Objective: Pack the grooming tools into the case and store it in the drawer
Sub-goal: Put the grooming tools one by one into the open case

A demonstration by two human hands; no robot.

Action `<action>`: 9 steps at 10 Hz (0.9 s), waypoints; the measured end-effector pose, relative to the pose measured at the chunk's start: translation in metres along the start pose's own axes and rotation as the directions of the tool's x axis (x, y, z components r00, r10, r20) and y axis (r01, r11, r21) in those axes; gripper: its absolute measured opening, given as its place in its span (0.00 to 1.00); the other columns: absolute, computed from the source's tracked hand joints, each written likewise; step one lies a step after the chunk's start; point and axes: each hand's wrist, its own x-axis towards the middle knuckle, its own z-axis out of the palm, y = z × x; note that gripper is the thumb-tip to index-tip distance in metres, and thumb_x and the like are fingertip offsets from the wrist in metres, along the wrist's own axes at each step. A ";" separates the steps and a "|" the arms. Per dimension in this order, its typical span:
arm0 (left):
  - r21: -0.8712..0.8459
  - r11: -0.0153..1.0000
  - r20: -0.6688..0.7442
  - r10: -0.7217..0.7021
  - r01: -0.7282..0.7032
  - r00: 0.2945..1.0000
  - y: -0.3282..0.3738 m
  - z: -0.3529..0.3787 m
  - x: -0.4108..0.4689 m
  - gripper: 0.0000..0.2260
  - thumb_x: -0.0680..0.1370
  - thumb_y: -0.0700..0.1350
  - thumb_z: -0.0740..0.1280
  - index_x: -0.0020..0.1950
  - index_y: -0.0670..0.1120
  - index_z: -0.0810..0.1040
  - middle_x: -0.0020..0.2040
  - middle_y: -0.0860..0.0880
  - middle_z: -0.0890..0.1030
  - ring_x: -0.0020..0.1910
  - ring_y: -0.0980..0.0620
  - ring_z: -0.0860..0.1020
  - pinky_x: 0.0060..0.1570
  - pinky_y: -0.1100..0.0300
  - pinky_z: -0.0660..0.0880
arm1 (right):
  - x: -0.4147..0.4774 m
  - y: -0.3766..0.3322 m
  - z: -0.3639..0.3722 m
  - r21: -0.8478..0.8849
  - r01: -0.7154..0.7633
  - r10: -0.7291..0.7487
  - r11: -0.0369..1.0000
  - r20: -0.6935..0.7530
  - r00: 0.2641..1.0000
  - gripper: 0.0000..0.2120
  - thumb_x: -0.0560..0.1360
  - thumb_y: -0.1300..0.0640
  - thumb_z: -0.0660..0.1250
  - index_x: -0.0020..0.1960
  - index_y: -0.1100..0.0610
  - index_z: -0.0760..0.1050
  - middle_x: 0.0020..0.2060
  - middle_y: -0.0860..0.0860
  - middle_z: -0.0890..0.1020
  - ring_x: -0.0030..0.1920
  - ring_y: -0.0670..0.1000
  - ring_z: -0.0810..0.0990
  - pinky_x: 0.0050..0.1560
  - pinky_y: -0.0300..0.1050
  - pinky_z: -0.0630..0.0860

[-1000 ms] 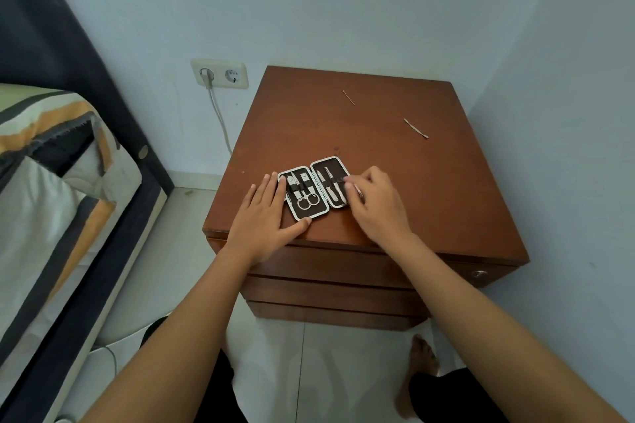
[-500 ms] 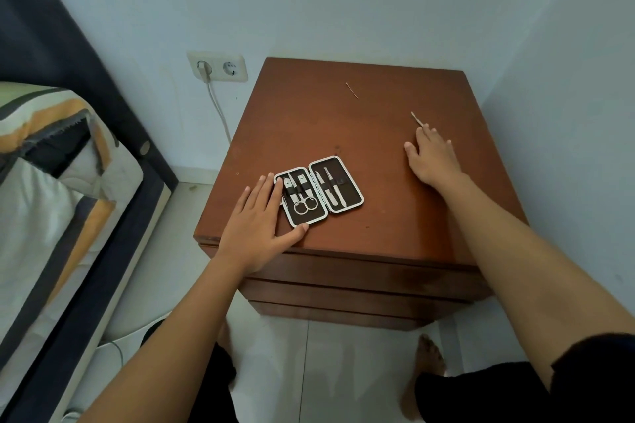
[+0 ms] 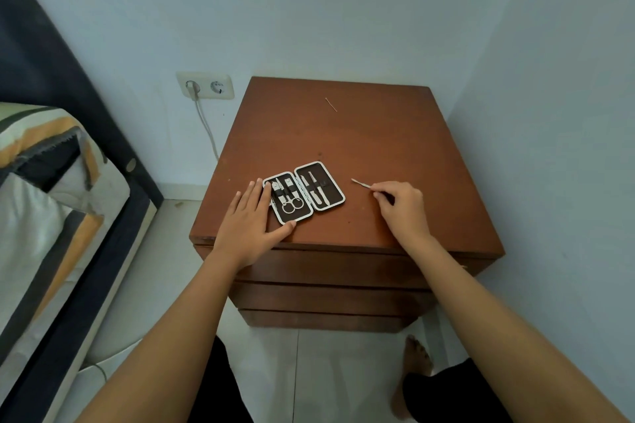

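Note:
A small dark grooming case [image 3: 326, 197] with a white rim lies spread open near the front of the brown nightstand top [image 3: 395, 154]. Its left half holds scissors and clippers, its right half two slim tools under a strap. My left hand [image 3: 249, 225] lies flat on the wood with its fingers apart, touching the case's left edge. To the right of the case, my right hand [image 3: 402, 208] pinches a thin metal tool [image 3: 360, 183] whose tip points toward the case. Another thin pin-like tool [image 3: 331, 104] lies alone near the back of the top.
Three shut drawer fronts [image 3: 330, 273] stack below the top. Walls close in behind and to the right. A bed with a striped pillow [image 3: 51, 189] stands at the left, a wall socket [image 3: 205, 86] with a plugged cable between. My bare foot [image 3: 417, 354] rests on the tiled floor.
My right hand left the case, reached to the far right of the top, took the thin metal tool and drew it back toward the case. My left hand stayed beside the case.

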 end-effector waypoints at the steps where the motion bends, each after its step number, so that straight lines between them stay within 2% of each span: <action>1: -0.004 1.000 -0.003 0.000 0.000 1.000 -0.001 0.001 0.000 0.45 0.67 0.72 0.40 0.77 0.45 0.44 0.78 0.47 0.46 0.77 0.51 0.43 0.74 0.55 0.40 | 0.001 -0.001 -0.003 0.047 -0.049 0.048 0.998 0.026 0.998 0.07 0.72 0.64 0.68 0.48 0.59 0.82 0.47 0.55 0.85 0.48 0.54 0.79 0.56 0.47 0.75; 2: -0.003 1.000 0.000 -0.001 0.001 1.000 -0.001 0.002 0.001 0.46 0.67 0.72 0.40 0.77 0.45 0.44 0.78 0.47 0.46 0.77 0.51 0.43 0.74 0.55 0.39 | 0.010 -0.002 -0.005 0.083 -0.150 0.146 0.985 0.057 0.988 0.07 0.70 0.63 0.71 0.48 0.60 0.81 0.46 0.56 0.82 0.43 0.49 0.77 0.49 0.43 0.75; 3: 0.000 1.000 -0.004 -0.001 0.001 1.000 -0.001 0.001 0.001 0.46 0.67 0.72 0.40 0.77 0.45 0.44 0.78 0.47 0.46 0.77 0.52 0.43 0.73 0.55 0.39 | 0.019 -0.001 -0.009 0.051 -0.238 0.232 0.970 0.106 0.967 0.05 0.69 0.60 0.73 0.45 0.59 0.82 0.45 0.53 0.77 0.42 0.48 0.75 0.45 0.39 0.70; 4: 0.002 1.000 -0.007 -0.001 0.001 1.000 0.000 0.001 0.001 0.45 0.67 0.72 0.39 0.77 0.45 0.44 0.78 0.47 0.46 0.77 0.52 0.43 0.73 0.56 0.38 | 0.025 -0.001 -0.013 -0.031 -0.260 0.261 0.965 0.183 0.948 0.03 0.70 0.58 0.72 0.41 0.58 0.82 0.43 0.52 0.74 0.43 0.49 0.73 0.44 0.41 0.66; 5: 0.008 1.000 -0.006 -0.002 0.002 1.000 0.000 0.001 0.001 0.46 0.67 0.72 0.39 0.77 0.45 0.44 0.78 0.47 0.46 0.77 0.52 0.43 0.73 0.56 0.38 | 0.030 -0.002 -0.014 -0.068 -0.252 0.261 0.965 0.250 0.933 0.04 0.71 0.58 0.71 0.41 0.59 0.81 0.41 0.51 0.72 0.45 0.52 0.73 0.44 0.42 0.66; 8: -0.002 1.000 -0.009 -0.002 0.002 1.000 0.001 0.001 0.000 0.46 0.66 0.72 0.39 0.77 0.45 0.45 0.78 0.46 0.46 0.77 0.52 0.43 0.73 0.56 0.38 | 0.020 -0.012 -0.006 -0.220 -0.147 0.209 0.964 0.290 0.934 0.09 0.78 0.60 0.60 0.48 0.64 0.76 0.54 0.60 0.71 0.57 0.59 0.71 0.57 0.48 0.68; 9: -0.010 1.000 -0.013 0.001 -0.001 1.000 0.001 0.000 0.000 0.46 0.67 0.72 0.39 0.77 0.45 0.45 0.78 0.46 0.46 0.77 0.51 0.43 0.73 0.55 0.39 | 0.012 -0.019 -0.005 -0.147 -0.160 0.195 0.976 0.265 0.944 0.06 0.79 0.60 0.59 0.45 0.59 0.72 0.51 0.58 0.74 0.54 0.57 0.72 0.52 0.45 0.66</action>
